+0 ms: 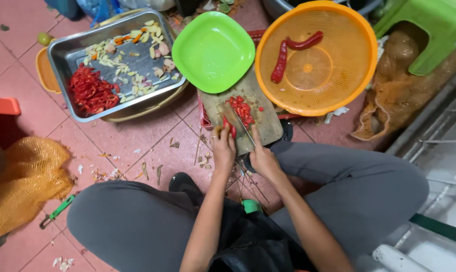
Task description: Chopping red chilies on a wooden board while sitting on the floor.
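A: Item, red chilli point(228, 127): pinned on the chopping board point(268, 121) under closed left hand point(224, 149) fingers, long axis running away from them.

B: Item, knife point(243, 126): clasped by right hand point(262, 158), blade just right of those fingertips, sliced pieces point(243, 110) beyond.

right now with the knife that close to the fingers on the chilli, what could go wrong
1. The left hand pins a red chilli right beside the knife in the right hand; a slip could nick the fingertips.
2. The cutting board sits on the tiled floor with the green plate and orange colander overlapping it, so it may rock or shift.
3. Chopped chilli could roll off onto the littered floor.
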